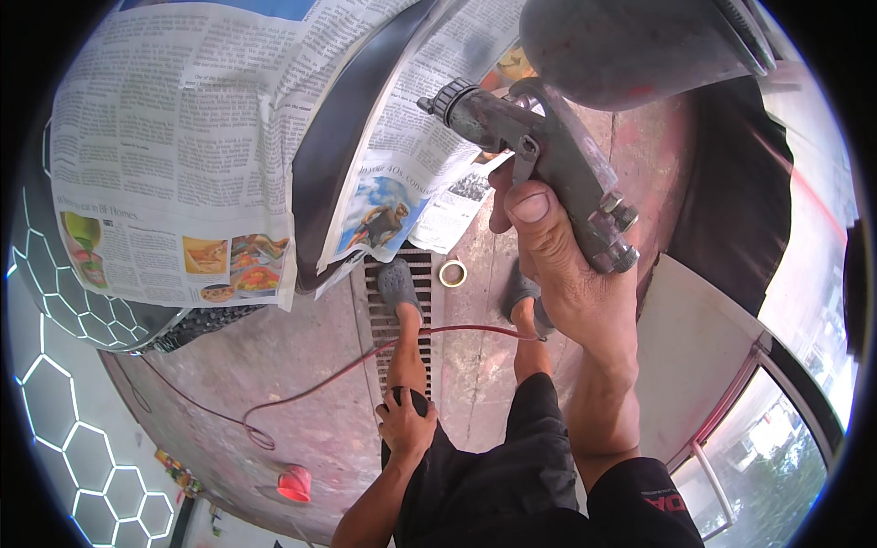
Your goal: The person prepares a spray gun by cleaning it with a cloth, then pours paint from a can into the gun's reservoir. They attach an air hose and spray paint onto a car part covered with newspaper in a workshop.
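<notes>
My right hand (571, 274) is raised and wraps round the handle of a worn grey spray gun (493, 121), thumb uppermost. Its nozzle points left toward a dark curved panel (333, 137), standing apart from it. On top of the gun sits a large grey paint cup (621, 55), partly cut off by the upper edge. My left hand (408, 427) rests on my left knee with its fingers apart, over the hem of my black shorts. Newspaper sheets (174, 119) cover the surfaces to the left of the dark panel, and another sheet (393, 196) hangs along its right side.
A red hose (365, 352) loops across the stained floor past my feet. Between my feet lie a roll of tape (443, 274) and a slotted drain grate (426, 283). A red cup (294, 483) lies farther left. Dark sheeting (740, 183) hangs at right, near a window (767, 447).
</notes>
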